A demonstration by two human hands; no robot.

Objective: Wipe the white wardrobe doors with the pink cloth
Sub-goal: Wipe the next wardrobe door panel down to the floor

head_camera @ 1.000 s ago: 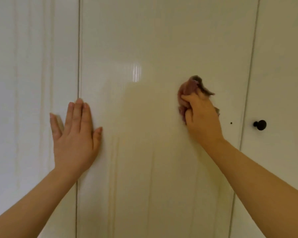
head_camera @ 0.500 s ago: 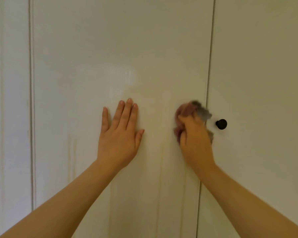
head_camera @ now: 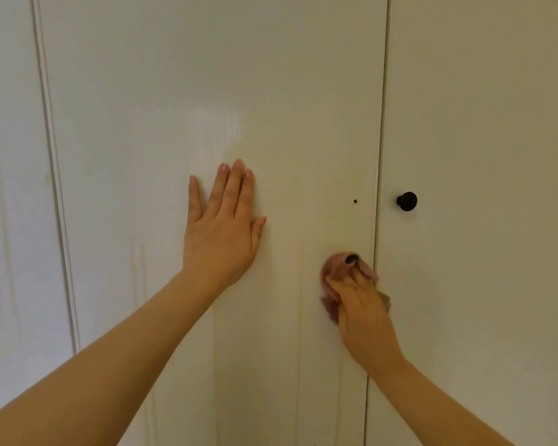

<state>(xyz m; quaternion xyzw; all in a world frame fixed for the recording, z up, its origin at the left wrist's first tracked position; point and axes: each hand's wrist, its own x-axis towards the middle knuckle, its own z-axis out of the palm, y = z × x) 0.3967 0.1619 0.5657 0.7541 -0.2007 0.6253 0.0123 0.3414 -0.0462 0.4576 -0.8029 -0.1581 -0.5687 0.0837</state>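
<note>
right hand (head_camera: 364,313) grips pink cloth (head_camera: 331,305) on door seam (head_camera: 379,156) | knob (head_camera: 407,201) above, apart

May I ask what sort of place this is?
Probably a bedroom at home: tall white wardrobe doors fill the view, one bears a round black knob, and the right hand holds a pink cloth.

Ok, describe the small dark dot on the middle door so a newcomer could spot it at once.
Look at the middle door, the wide white panel under the flat left hand. Near its right edge, level with the black knob on the next door, is the dark dot. It is a tiny flat speck, while the knob is big and sticks out.
</note>
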